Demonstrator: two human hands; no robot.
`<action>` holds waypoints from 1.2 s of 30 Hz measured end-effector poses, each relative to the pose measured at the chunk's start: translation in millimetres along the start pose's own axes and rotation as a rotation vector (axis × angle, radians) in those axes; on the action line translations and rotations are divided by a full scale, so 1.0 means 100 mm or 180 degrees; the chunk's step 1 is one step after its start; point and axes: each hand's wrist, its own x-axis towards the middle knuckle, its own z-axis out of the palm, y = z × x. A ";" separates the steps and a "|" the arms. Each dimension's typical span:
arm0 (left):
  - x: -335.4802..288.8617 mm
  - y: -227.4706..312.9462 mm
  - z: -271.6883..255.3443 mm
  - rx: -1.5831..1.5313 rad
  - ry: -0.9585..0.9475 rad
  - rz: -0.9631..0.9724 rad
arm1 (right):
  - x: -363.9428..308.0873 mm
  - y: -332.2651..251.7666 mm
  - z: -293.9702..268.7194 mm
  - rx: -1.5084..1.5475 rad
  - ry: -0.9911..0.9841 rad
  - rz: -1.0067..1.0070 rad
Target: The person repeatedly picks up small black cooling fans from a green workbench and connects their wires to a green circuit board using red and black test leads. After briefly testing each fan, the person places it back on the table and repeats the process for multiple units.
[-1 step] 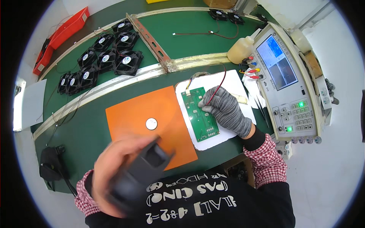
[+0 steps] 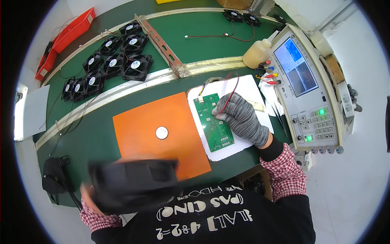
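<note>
A black square cooling fan (image 2: 134, 185), smeared by motion, is in my bare left hand (image 2: 89, 198), above the near left corner of an orange mat (image 2: 162, 112). The fan covers most of that hand, with little more than its edge showing. My right hand (image 2: 245, 120), in a grey knit glove, is closed in a pinch on a thin red wire (image 2: 230, 97) over the green circuit board (image 2: 214, 128). The board lies on a white pad (image 2: 254, 91), with a wire plug (image 2: 200, 99) at its far left corner. On the mat sits a round white disc (image 2: 161, 132).
Several black fans (image 2: 113, 62) stand in rows at the far left, near a red bin (image 2: 69, 36). A metal rail (image 2: 160, 44) crosses the bench. To the right are a tester (image 2: 300, 81) with a lit screen, a plastic bottle (image 2: 257, 53) and tweezers (image 2: 280, 120).
The fan has turned in my left hand, its broad side now hiding most of the fingers. The red wire's loose upper part has swung slightly left. My right hand stays in place.
</note>
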 end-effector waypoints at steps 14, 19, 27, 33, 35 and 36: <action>1.64 -1.09 -0.12 0.3176 0.1988 0.0633 | -0.02 -0.10 0.03 0.0757 0.0675 0.0467; 1.38 -1.47 -0.27 0.3476 0.1088 0.0521 | 0.00 -0.06 0.01 0.0647 0.0762 0.0271; 0.42 -0.59 0.23 0.3045 0.0304 0.2735 | 0.24 -0.68 0.04 0.0135 0.0266 -0.0932; 0.28 -0.47 0.23 0.3056 0.0157 0.2467 | 0.18 -0.59 0.11 0.0222 -0.0024 -0.0601; 0.27 -0.48 0.23 0.3070 0.0104 0.2453 | 0.13 -0.56 0.07 -0.0042 -0.0128 -0.0527; 0.28 -0.49 0.23 0.3057 0.0078 0.2445 | 0.11 -0.55 0.06 -0.0176 -0.0178 -0.0490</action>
